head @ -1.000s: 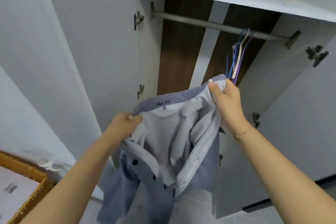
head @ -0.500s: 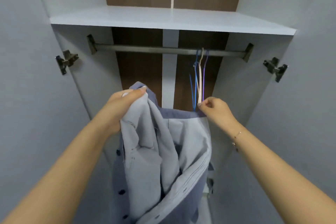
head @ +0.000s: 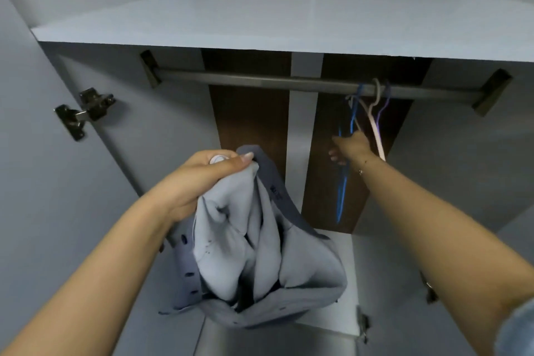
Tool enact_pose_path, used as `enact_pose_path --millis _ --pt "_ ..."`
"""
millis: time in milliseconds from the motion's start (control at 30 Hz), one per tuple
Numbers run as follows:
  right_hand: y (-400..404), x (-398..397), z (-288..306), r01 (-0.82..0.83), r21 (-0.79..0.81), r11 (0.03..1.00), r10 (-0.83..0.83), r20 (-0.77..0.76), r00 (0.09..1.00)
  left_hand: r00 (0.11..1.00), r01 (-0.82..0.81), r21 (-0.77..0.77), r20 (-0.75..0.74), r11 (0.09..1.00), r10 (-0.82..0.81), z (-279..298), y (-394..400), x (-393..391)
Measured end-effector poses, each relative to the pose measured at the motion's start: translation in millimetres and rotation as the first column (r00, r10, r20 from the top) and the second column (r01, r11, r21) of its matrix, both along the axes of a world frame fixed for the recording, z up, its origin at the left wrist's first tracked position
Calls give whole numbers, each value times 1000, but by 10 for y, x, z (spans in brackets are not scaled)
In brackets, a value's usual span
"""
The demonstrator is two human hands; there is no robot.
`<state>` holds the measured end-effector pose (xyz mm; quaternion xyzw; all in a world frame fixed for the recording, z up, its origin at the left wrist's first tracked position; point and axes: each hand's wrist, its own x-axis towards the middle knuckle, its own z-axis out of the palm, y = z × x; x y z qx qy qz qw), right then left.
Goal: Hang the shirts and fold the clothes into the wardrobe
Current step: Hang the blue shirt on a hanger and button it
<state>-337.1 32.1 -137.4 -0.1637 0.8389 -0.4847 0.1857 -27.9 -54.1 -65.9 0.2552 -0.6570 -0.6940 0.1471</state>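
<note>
Shirt in hand, hanger being fetched.
Near, the left hand is gripping the bunched shirt by its collar; farther right, the right hand is closing on a hanger under the rail. Risk: neighbouring hangers are tangling and dropping.

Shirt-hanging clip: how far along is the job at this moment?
Done: nothing hangs clothed; the rail carries only bare hangers. In hand: the left hand holds the bunched blue shirt, while the right hand is at the blue hanger. Left: hang this shirt; no folded clothes visible.
</note>
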Motion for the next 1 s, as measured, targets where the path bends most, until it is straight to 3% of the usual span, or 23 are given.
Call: enact_pose_path --millis 67,133,267,367,500,600,767,900,1000 --pt "-108 -68 -51 75 -116 990 -72 33 997 1000 4 -4 16 1000 -4 -19 -115 -27" --pt "-185 -100 -39 111 -221 969 -124 -44 991 1000 2 1 31 1000 -2 -52 -229 -46" --pt "-222 -26 80 62 -314 948 -130 -202 971 998 -37 -1 50 999 37 -168 -422 -50" --pt "-101 155 79 17 -356 934 -100 -216 971 997 -71 44 45 997 69 -229 -542 -67" --pt "106 568 -141 -17 -388 922 -83 -239 968 994 -100 128 -28 987 105 -270 -761 -96" --pt "280 933 -334 -95 -421 902 9 -203 979 998 -55 65 23 996 53 -377 -836 -137" --pt "648 1333 -510 -153 -396 905 26 -307 951 999 -46 24 25 999 45 -558 -953 -212" --pt "890 1493 -547 -139 -427 894 49 -215 975 994 -100 134 -33 986 105 -643 -1135 -152" --pt "974 1607 -588 -170 -363 916 104 -193 976 986 -147 149 -52 978 156 -673 -1276 -73"
